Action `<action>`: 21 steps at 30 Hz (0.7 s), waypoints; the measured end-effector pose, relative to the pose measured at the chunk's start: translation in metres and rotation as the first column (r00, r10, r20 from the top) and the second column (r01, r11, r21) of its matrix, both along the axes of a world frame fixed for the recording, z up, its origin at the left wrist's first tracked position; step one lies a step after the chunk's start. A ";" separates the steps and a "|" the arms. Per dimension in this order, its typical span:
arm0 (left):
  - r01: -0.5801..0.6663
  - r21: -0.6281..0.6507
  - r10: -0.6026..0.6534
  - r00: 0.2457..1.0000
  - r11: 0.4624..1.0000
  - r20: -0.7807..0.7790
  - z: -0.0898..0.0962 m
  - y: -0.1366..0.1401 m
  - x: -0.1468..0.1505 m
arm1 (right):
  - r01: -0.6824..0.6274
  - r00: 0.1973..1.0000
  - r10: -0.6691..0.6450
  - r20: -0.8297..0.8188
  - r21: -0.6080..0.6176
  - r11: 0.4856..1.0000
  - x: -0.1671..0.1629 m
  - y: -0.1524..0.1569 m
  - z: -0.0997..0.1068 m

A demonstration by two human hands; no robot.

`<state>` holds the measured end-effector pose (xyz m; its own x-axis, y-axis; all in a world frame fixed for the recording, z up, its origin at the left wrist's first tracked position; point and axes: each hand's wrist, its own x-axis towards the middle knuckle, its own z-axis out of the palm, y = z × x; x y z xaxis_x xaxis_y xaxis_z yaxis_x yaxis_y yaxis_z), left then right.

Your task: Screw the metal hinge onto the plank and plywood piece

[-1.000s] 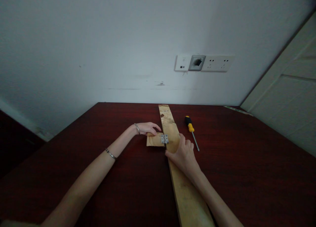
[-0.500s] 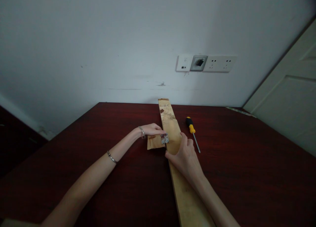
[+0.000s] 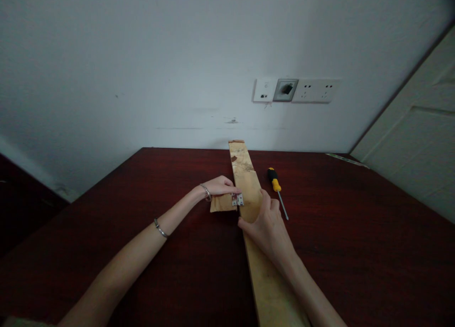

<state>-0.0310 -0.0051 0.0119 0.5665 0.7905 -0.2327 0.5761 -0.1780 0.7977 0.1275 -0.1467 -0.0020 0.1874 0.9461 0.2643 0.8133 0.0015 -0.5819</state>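
Observation:
A long wooden board (image 3: 246, 185) lies lengthwise on the dark red table. Its left edge meets a short piece of wood (image 3: 221, 204), and a metal hinge (image 3: 237, 199) spans the two. My left hand (image 3: 221, 185) is closed over the short piece, its thumb reaching to the hinge; its other fingers are partly hidden. Across the long board lies my right hand (image 3: 269, 222), thumb at the left edge and fingers at the right, gripping it. To the right rests a screwdriver (image 3: 275, 181) with a yellow and black handle, touched by neither hand.
The table (image 3: 170, 175) stands against a white wall (image 3: 177, 57). Socket plates (image 3: 314, 91) are mounted on the wall behind. A pale panelled door (image 3: 415, 142) is at the right, and a thin flat strip (image 3: 346, 160) lies near the table's back right edge.
The short wood piece has tilted or shifted slightly, its near edge now a little higher in view. The long board's far end has moved slightly right. Both hands keep their places.

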 end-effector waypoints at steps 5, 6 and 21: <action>0.027 0.016 -0.028 0.999 0.999 0.028 -0.004 0.003 0.000 | 0.001 1.000 -0.001 -0.006 0.008 1.000 0.001 0.001 0.000; 0.030 0.026 -0.031 0.999 0.999 0.024 -0.004 0.004 0.001 | 0.002 1.000 -0.002 -0.007 0.011 1.000 0.001 0.001 -0.001; 0.116 -0.112 -0.108 0.991 0.987 0.073 -0.001 -0.006 0.003 | 0.007 1.000 -0.006 -0.022 0.064 0.998 0.002 0.001 0.002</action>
<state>-0.0277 -0.0110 0.0110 0.6670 0.6913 -0.2779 0.5029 -0.1425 0.8525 0.1296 -0.1461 -0.0004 0.2000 0.9261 0.3199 0.8007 0.0337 -0.5981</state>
